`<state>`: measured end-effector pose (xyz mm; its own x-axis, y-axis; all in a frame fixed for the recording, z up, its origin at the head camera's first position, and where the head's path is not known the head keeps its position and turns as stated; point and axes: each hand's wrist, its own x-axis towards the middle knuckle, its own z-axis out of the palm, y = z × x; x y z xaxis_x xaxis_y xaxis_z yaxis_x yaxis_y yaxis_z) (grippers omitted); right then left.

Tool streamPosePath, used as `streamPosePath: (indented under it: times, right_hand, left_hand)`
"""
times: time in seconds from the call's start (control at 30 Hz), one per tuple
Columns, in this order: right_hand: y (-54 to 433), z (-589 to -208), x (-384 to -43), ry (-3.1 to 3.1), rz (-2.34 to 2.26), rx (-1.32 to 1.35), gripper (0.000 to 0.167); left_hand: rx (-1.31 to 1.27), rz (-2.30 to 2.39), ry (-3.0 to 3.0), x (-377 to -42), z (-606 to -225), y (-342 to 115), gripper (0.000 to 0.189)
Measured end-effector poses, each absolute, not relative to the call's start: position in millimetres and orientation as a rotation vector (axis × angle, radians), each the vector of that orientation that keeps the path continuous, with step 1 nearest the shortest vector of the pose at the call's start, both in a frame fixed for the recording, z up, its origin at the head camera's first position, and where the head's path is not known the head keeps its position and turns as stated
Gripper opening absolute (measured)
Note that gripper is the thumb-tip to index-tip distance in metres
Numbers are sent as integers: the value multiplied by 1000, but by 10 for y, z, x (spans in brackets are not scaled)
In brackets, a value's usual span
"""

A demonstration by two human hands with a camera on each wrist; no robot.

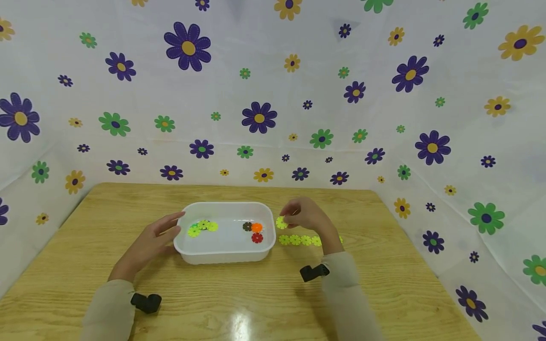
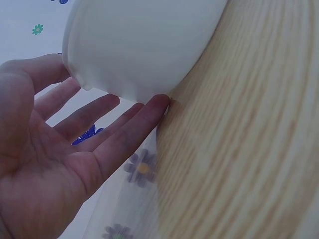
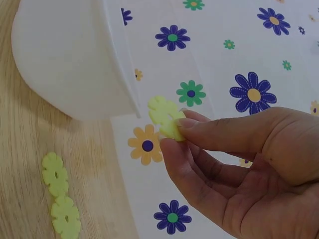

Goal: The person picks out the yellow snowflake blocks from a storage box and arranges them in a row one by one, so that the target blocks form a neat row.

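Note:
A white plastic tub stands on the wooden table. My left hand is at its left end, and in the left wrist view extended fingertips touch the tub's outer wall. Just past the tub's right end, my right hand pinches a yellow notched plastic disc between thumb and fingers, raised over the table. Below that hand lies a row of several yellow discs, edge to edge; my right wrist hides part of it. Inside the tub, yellow discs lie at the left.
At the tub's right side are a brown disc, an orange disc and a red disc. A flower-printed white cloth hangs behind and beside the table. Each wrist wears a small black camera.

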<state>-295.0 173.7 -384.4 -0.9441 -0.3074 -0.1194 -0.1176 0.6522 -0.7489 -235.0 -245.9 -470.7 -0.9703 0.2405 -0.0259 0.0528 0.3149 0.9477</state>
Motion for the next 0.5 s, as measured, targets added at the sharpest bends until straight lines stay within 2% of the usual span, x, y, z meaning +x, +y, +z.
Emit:
streamPosePath:
  times: [0.5]
  right_hand:
    - [2350,-3871,-2873,2679,-1172,-326,17]
  left_hand:
    - [245,1710,2417,-2329,-4671,-2438,62]
